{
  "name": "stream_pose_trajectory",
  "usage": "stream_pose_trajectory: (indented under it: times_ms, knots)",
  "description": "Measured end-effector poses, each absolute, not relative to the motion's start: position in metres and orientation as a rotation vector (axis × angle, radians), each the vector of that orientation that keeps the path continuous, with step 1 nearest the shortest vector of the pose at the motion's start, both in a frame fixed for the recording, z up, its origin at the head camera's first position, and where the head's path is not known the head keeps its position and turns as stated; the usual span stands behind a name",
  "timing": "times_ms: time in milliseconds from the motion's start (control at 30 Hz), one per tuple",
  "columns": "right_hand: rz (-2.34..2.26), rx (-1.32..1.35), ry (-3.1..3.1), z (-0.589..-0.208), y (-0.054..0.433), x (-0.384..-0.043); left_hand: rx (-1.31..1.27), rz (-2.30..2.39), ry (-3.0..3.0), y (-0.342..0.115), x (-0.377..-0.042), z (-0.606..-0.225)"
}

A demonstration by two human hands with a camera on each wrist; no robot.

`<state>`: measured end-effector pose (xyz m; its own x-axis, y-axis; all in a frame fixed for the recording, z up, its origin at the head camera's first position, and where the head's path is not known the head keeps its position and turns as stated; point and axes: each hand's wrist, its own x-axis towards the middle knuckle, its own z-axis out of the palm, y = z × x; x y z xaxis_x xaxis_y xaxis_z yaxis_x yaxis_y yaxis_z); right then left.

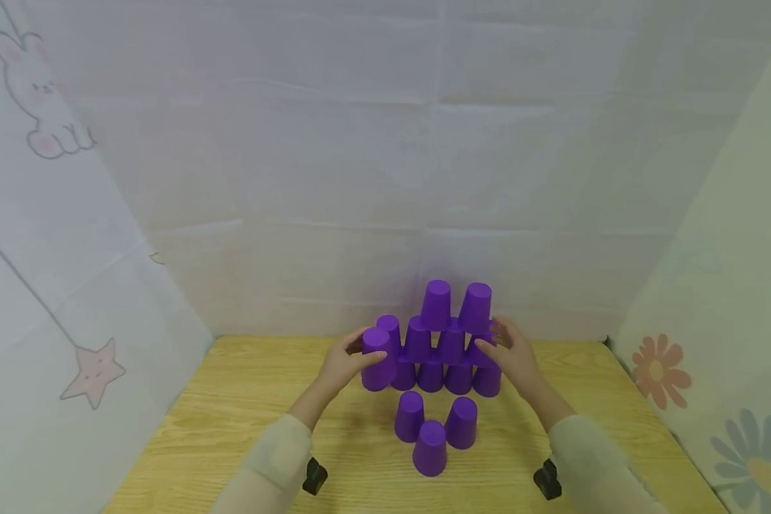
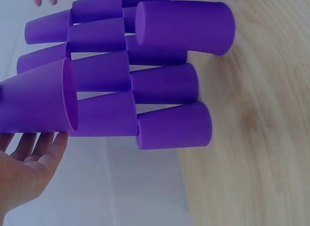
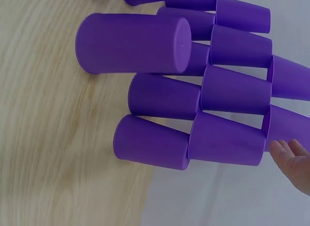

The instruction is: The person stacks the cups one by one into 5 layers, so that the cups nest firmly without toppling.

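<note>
My left hand (image 1: 347, 363) holds an upside-down purple cup (image 1: 377, 364) by its sides, thumb on the near side. In the left wrist view this cup (image 2: 36, 100) overlaps the upper left of a stack, with the left fingers (image 2: 42, 151) along it. The stack is of upside-down purple cups: a bottom row (image 1: 431, 375), a second row (image 1: 451, 345) and two cups (image 1: 437, 305) on top. My right hand (image 1: 515, 357) is at the stack's right side, fingers spread and relaxed; in the right wrist view its fingertips overlap an upper cup (image 3: 288, 126).
Three upside-down purple cups stand before the stack: a left one (image 1: 410, 417), a right one (image 1: 461, 424) and a nearest one (image 1: 430, 450). They are on a wooden table (image 1: 231, 407). A white sheet (image 1: 334, 178) hangs behind, close to the stack.
</note>
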<state>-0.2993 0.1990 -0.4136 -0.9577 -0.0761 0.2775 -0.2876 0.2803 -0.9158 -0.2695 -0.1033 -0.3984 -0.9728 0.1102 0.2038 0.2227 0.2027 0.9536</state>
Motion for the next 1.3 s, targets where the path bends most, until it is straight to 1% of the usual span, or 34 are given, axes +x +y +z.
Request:
stream_pose_trajectory:
  times_ms: [133,233,467,800,1300]
  knots:
    - [1.786,0.388,-2.335,-0.420,0.197,-0.291,-0.345,-1.884,-2.350,-0.107,-0.284,-0.404]
    - [1.793,0.379,-2.340,-0.424,0.194,-0.282,-0.363,-1.894,-2.344,-0.107,-0.290,-0.402]
    - [1.816,0.342,-2.360,-0.447,0.192,-0.268,-0.332,-1.932,-2.342,-0.104,-0.308,-0.398]
    - [1.931,0.313,-2.320,-0.473,0.177,-0.235,-0.319,-1.953,-2.325,-0.098,-0.317,-0.392]
    - [1.918,0.382,-2.377,-0.500,0.159,-0.215,-0.242,-1.901,-2.294,-0.084,-0.334,-0.384]
